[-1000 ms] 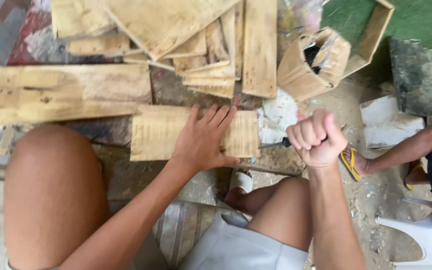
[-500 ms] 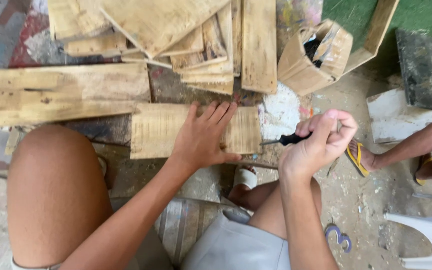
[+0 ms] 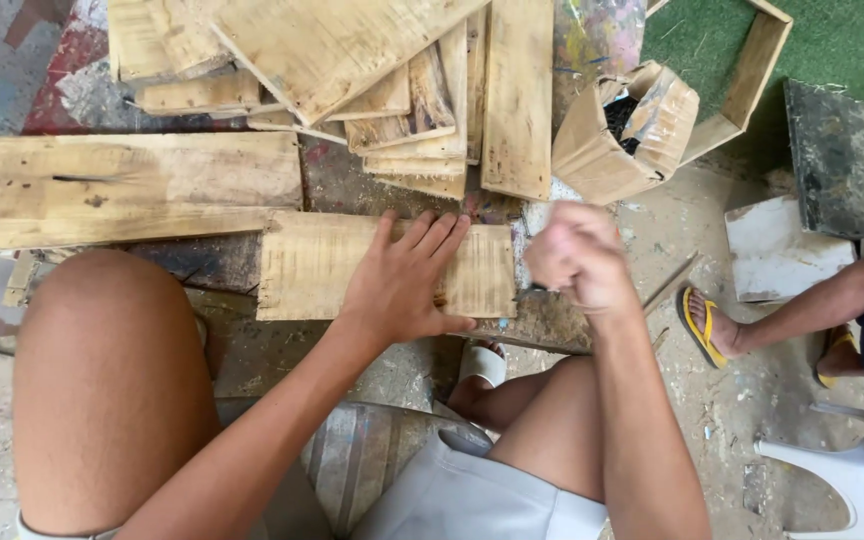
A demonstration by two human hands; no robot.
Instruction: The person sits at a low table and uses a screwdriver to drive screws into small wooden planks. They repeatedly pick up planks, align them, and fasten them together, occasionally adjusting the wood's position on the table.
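Head view: left hand (image 3: 402, 285) lies flat, fingers spread, on small wooden board (image 3: 312, 268); at 3 o'clock, blurred right hand (image 3: 580, 258) is fisted, contents unclear.

Daylight falls evenly on a rough, dusty concrete floor (image 3: 752, 400) stained with paint. A green mat (image 3: 852, 40) covers the upper right corner, an open wooden frame (image 3: 752, 80) lying on its edge. A grey slab (image 3: 847, 160) rests beside it, and a white plastic chair (image 3: 822, 480) stands at lower right.
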